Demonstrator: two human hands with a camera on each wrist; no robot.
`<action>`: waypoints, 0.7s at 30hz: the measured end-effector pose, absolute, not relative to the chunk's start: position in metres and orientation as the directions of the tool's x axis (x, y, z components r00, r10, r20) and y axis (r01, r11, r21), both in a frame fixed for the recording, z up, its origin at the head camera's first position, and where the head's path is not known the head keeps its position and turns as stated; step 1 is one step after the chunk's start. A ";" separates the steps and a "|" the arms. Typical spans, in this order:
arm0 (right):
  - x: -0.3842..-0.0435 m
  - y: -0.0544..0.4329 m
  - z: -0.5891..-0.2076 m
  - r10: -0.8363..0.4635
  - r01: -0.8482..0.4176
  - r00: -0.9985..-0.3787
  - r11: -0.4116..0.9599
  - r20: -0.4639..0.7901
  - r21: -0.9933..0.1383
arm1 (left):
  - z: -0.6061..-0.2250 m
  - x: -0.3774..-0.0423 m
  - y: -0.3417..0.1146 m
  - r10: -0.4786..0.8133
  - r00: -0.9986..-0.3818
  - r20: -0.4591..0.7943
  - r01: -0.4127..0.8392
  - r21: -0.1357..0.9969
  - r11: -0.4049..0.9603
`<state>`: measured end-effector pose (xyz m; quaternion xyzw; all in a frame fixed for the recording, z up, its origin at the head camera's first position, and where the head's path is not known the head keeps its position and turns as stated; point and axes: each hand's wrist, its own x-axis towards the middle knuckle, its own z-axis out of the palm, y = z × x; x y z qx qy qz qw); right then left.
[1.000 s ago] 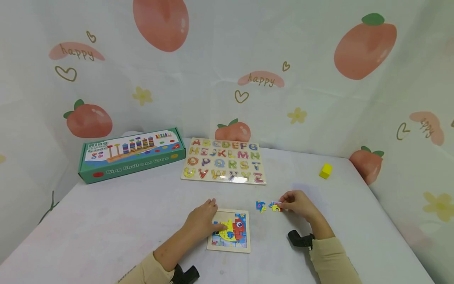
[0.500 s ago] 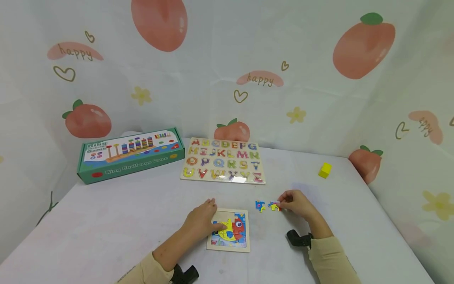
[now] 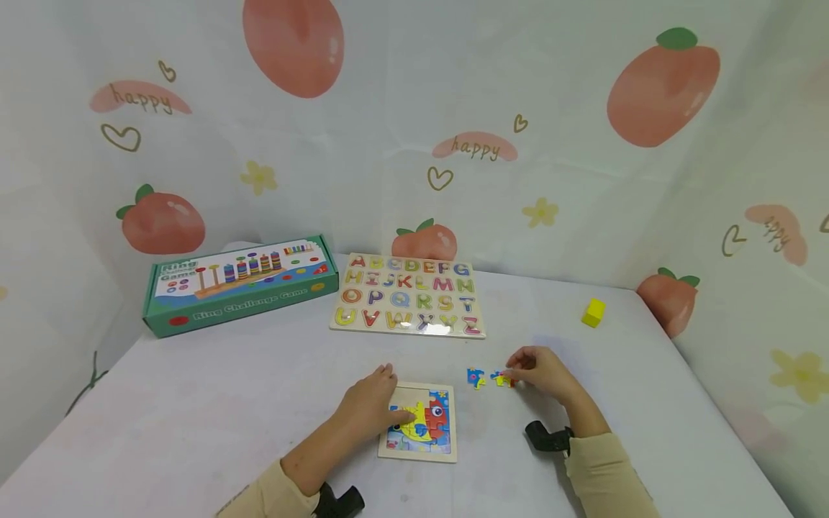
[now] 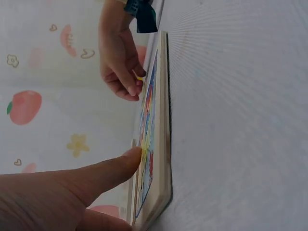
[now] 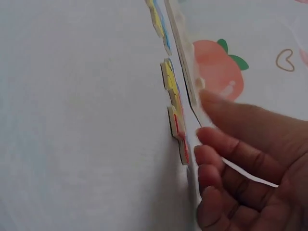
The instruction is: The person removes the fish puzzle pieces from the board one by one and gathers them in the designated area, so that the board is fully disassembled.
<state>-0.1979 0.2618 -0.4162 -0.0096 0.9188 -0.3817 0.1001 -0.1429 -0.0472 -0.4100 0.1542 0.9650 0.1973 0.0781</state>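
Observation:
A wooden-framed jigsaw puzzle (image 3: 451, 456) with a yellow, red and blue picture lies on the white table. My left hand (image 3: 365, 403) rests at its left side, thumb on the pieces and the other fingers extended along the far left edge. Farther right lies a blue and yellow puzzle piece (image 3: 476, 378). Beside it are yellow and red puzzle pieces (image 5: 168, 79), flat and close together. My right hand (image 3: 540, 370) is just over these, its fingers loosely bent. A gap shows between its thumb and forefinger in the right wrist view, with nothing held there.
Behind the framed puzzle lies a wooden alphabet board (image 3: 408, 295). A green Ring Challenge Game box (image 3: 239, 288) stands at the back left. A yellow block (image 3: 593, 313) sits at the back right. A fruit-patterned cloth (image 3: 363, 165) hangs behind the table.
My right fingers have shifted slightly at the yellow and red pieces, which look slightly turned. The left hand and the framed puzzle stay in place.

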 end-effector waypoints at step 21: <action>-0.189 0.187 -0.391 -0.488 -0.229 -0.857 0.650 -0.166 -0.725 | -0.409 -0.145 -0.006 0.377 -0.916 -0.137 0.318 0.323 0.891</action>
